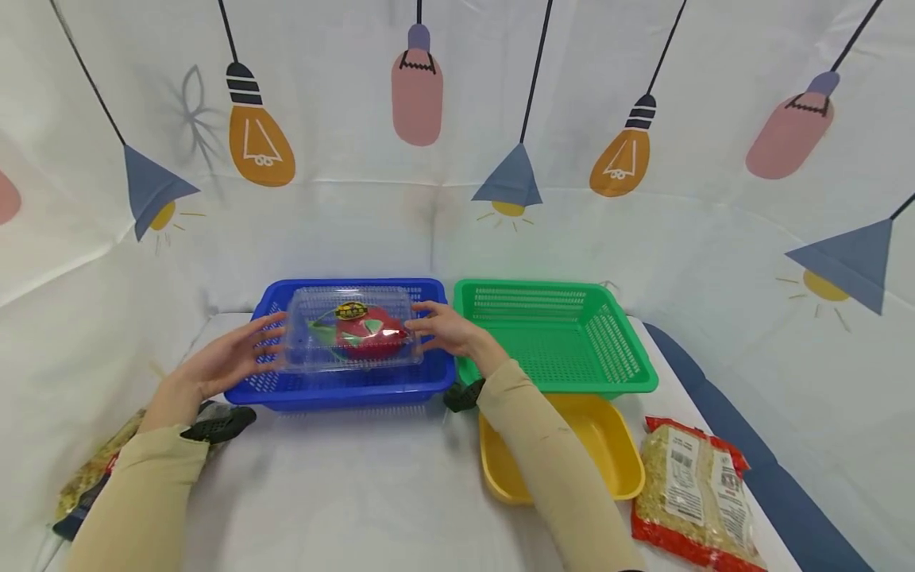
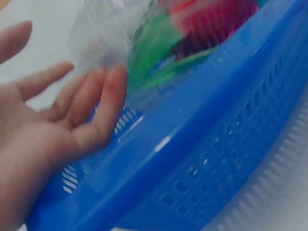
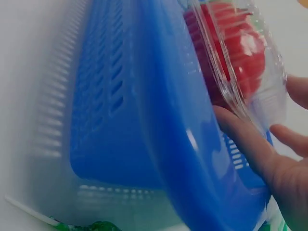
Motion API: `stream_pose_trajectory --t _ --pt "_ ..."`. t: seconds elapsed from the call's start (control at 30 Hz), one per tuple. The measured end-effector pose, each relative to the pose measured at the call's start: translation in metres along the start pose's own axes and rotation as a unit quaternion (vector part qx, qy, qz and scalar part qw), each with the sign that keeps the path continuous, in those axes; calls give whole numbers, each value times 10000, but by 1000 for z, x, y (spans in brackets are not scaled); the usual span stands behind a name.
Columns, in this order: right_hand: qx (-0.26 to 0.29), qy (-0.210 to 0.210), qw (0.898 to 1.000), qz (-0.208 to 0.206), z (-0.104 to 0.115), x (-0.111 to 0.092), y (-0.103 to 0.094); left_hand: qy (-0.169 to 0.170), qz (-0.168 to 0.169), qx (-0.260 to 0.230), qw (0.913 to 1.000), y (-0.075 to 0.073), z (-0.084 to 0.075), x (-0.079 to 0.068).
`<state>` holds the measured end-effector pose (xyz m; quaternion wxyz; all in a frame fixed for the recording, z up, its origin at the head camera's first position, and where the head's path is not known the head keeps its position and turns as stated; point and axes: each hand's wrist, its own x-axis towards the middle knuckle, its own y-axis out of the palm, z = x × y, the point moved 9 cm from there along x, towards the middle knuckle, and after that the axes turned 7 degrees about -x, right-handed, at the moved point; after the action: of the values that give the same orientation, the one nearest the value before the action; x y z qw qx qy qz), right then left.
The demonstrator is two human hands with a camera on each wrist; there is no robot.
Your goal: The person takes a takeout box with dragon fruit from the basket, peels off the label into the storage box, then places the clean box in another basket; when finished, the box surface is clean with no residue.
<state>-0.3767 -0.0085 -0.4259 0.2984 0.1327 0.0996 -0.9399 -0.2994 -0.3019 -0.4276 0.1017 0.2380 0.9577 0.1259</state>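
Observation:
A clear plastic clamshell box (image 1: 300,342) lies over the blue basket (image 1: 314,397). Through its lid show a glossy red and green fruit-like item (image 1: 375,332) and a yellow-black label (image 1: 351,311). My left hand (image 1: 221,361) is at the box's left end, fingers spread and loosely bent, their tips right at the plastic. At the opposite end is my right hand (image 1: 453,330), its fingers extended along the box's edge. In the right wrist view the right thumb (image 3: 245,139) reaches inside the basket's rim to the box's lip, with other fingers near the end wall.
A green basket (image 1: 550,385) stands right of the blue one. Before it is a yellow tray (image 1: 593,437), partly behind my right forearm. At the right edge lies a red-trimmed clear bag (image 1: 689,492) of pale pieces; another bag (image 1: 93,469) lies by my left sleeve. A printed curtain (image 1: 357,230) hangs behind.

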Motion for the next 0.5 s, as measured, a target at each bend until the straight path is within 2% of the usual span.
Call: stream_pose_trajectory --t 0.1,0.17,0.3,0.5 --pt "-61 -10 9998 -165 3 -3 1 -161 -442 751 9961 -3 0 0" --pt "-137 11 9996 -251 3 -5 2 -292 -704 1080 9912 -3 1 1" --pt "-217 56 9988 -436 4 -10 4 -392 -1122 1442 9824 -1 -1 1" --pt "-271 -8 9964 -803 11 -21 3 -269 -1512 1977 9682 9 -11 0"
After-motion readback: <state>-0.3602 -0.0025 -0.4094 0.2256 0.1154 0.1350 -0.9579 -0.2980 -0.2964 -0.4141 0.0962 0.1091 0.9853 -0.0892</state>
